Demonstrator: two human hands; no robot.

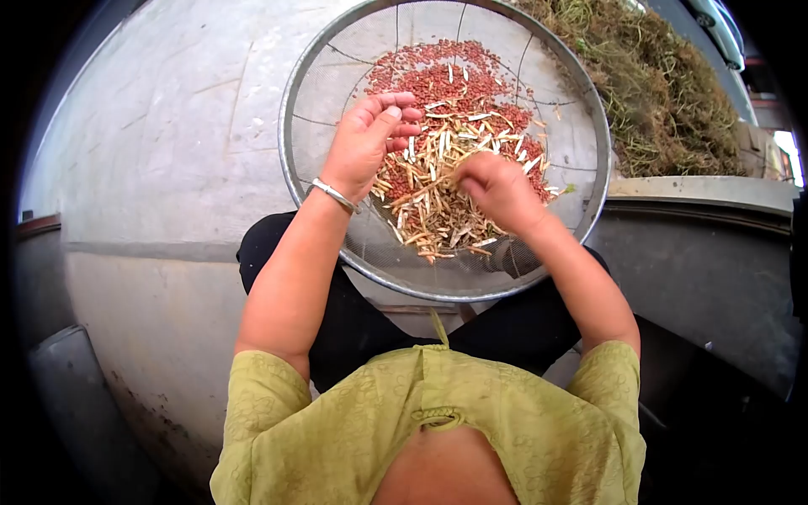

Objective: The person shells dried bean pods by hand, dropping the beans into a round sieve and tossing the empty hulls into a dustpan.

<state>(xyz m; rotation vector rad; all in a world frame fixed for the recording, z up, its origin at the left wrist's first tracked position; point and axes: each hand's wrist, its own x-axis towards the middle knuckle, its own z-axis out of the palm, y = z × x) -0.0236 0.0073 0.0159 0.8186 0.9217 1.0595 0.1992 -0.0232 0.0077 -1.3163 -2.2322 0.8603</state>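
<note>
A round metal-rimmed mesh sieve [289, 139] rests over my lap. Red beans [446, 80] are spread across its far and middle part, and dry, pale pod pieces [442, 210] lie heaped nearer to me. Above the sieve's left side is my left hand [377, 135], palm turned inward, fingers apart and slightly curled, holding nothing visible. A silver bracelet [337, 195] circles that wrist. My right hand [497, 187] is over the right part of the pods, its fingers bent together in a pinch; what they hold, if anything, is too small to make out.
A large pile of dried plants [656, 93] stands at the upper right, beside a low concrete ledge [707, 189]. Grey concrete floor [168, 126] extends on the left. Part of a vehicle [720, 29] shows in the top right corner.
</note>
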